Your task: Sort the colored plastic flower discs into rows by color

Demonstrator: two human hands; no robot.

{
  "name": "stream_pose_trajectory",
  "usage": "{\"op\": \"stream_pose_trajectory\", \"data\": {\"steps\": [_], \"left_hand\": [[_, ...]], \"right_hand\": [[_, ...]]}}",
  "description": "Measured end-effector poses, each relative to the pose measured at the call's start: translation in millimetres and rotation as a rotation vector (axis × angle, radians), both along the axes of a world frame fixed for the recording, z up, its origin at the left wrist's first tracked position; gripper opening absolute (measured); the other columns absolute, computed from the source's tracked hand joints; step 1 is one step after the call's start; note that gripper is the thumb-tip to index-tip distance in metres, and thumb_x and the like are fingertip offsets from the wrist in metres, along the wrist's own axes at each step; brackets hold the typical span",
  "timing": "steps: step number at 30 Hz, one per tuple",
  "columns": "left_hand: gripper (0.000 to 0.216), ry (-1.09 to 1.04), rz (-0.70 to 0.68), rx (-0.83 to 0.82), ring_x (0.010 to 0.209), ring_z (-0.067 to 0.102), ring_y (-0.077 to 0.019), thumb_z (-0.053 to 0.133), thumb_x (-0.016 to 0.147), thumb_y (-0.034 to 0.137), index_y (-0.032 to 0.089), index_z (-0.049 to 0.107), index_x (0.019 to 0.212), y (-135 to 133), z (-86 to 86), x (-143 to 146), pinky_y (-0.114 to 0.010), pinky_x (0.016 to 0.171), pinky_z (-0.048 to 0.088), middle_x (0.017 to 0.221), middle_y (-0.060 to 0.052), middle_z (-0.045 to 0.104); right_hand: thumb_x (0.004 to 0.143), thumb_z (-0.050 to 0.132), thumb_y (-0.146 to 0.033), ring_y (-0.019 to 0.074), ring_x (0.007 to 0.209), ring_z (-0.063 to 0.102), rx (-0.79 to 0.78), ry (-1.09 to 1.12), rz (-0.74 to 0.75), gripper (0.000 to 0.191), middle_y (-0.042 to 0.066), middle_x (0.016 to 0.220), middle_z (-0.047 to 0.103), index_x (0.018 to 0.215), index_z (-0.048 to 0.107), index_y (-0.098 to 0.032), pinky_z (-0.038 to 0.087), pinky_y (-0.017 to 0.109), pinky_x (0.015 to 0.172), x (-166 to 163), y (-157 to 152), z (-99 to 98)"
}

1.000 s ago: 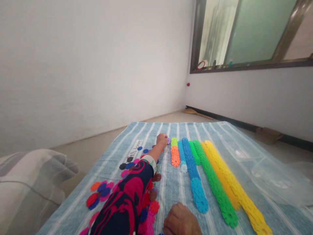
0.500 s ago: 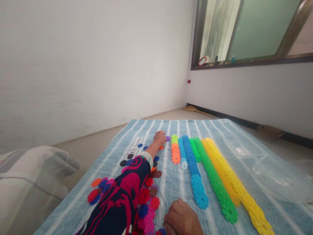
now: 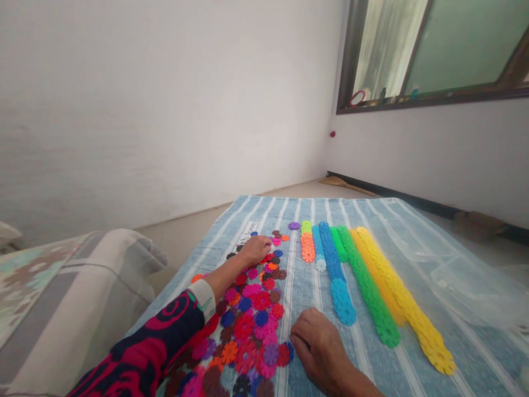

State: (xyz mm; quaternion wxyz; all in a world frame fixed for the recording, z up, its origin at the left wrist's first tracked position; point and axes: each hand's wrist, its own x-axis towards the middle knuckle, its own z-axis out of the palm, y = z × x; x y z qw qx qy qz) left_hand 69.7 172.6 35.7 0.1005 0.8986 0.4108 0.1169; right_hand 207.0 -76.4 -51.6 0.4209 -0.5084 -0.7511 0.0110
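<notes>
My left hand is over the far part of a loose pile of notched plastic discs, mostly red, pink, brown, orange and dark blue. Its fingers are curled together at the discs; whether they pinch one is hidden. Just beyond the fingertips lies a single purple disc, flat on the cloth. My right hand rests closed on the cloth, right of the pile, and nothing shows in it. Further right, overlapping discs form rows: a short orange row, a blue row, a green row and a yellow row.
A blue striped cloth covers the table. Clear plastic packaging lies on the right side. At left is a grey and white draped fabric. White walls and a window stand behind.
My left hand has left the purple disc on the cloth and drawn back left to the pile. The view has shifted, showing more of the pile. My right hand stays closed on the cloth.
</notes>
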Motion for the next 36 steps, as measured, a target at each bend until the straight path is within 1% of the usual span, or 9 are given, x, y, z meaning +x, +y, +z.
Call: {"op": "stream_pose_trajectory", "data": {"steps": [4,8,12,16,21,25,28,31,36], "left_hand": [[0.021,-0.013,-0.018,0.021,0.088,0.063,-0.0193,0.051,0.074,0.013,0.021,0.071,0.075,-30,-1.7,-28,-0.027,0.087,0.043,0.085,-0.004,0.072],[0.020,-0.010,-0.042,0.014,0.084,0.063,-0.0187,0.050,0.076,0.014,0.020,0.069,0.073,-55,-2.1,-49,-0.028,0.085,0.045,0.081,-0.004,0.069],[0.020,-0.054,-0.051,0.035,0.091,0.063,-0.0199,0.048,0.078,0.016,0.019,0.068,0.079,-75,-4.0,-67,-0.030,0.089,0.045,0.088,-0.006,0.070],[0.021,-0.084,-0.038,0.047,0.091,0.062,-0.0195,0.046,0.082,0.016,0.019,0.066,0.082,-94,-10.0,-79,-0.030,0.089,0.046,0.088,-0.006,0.069],[0.020,-0.100,0.010,0.076,0.094,0.063,-0.0222,0.048,0.084,0.019,0.018,0.068,0.085,-119,-22.0,-79,-0.035,0.091,0.047,0.093,-0.008,0.071],[0.022,-0.139,-0.036,0.135,0.107,0.062,-0.0241,0.053,0.086,0.024,0.019,0.068,0.102,-142,-29.8,-73,-0.040,0.099,0.047,0.109,-0.009,0.071],[0.027,-0.102,-0.072,0.156,0.118,0.057,-0.0260,0.056,0.088,0.030,0.019,0.065,0.111,-157,-34.0,-70,-0.045,0.103,0.045,0.123,-0.011,0.066],[0.030,-0.048,-0.048,0.183,0.124,0.054,-0.0280,0.057,0.088,0.029,0.018,0.064,0.115,-166,-38.3,-70,-0.048,0.104,0.044,0.130,-0.012,0.062],[0.029,-0.036,-0.032,0.225,0.123,0.055,-0.0288,0.057,0.089,0.027,0.017,0.063,0.115,-169,-43.9,-70,-0.049,0.103,0.045,0.129,-0.013,0.063]], "right_hand": [[0.088,0.051,-0.011,0.0159,0.072,0.051,-0.054,0.002,0.007,0.021,0.002,0.073,0.057,0.069,0.055,-0.020,0.034,0.028,0.066,1,-2,3.4],[0.089,0.051,-0.013,0.0164,0.074,0.051,-0.102,-0.001,0.022,0.021,0.002,0.073,0.057,0.070,0.058,-0.019,0.034,0.028,0.067,4,-3,5.7],[0.089,0.052,-0.013,0.0161,0.075,0.050,-0.108,-0.014,0.027,0.021,0.002,0.073,0.057,0.069,0.058,-0.019,0.034,0.028,0.067,5,-3,5.9],[0.089,0.052,-0.013,0.0160,0.075,0.050,-0.111,-0.025,0.024,0.022,0.002,0.073,0.056,0.069,0.058,-0.019,0.034,0.028,0.067,5,-3,6.8],[0.088,0.052,-0.012,0.0159,0.074,0.050,-0.116,-0.022,0.023,0.022,0.003,0.073,0.056,0.068,0.058,-0.018,0.035,0.028,0.068,6,-3,7.5],[0.088,0.053,-0.013,0.0160,0.074,0.050,-0.106,-0.030,0.024,0.022,0.002,0.073,0.057,0.068,0.058,-0.018,0.034,0.028,0.068,6,-3,6.7],[0.088,0.053,-0.012,0.0162,0.073,0.050,-0.098,-0.022,0.018,0.022,0.002,0.072,0.056,0.067,0.058,-0.018,0.034,0.028,0.067,6,-3,6.6],[0.088,0.052,-0.013,0.0161,0.073,0.049,-0.094,-0.010,0.025,0.022,0.003,0.072,0.056,0.068,0.057,-0.018,0.034,0.028,0.067,5,-4,7.7],[0.090,0.051,-0.013,0.0161,0.073,0.049,-0.094,-0.008,0.043,0.023,0.003,0.072,0.056,0.068,0.056,-0.018,0.034,0.028,0.067,6,-6,10.1]]}}
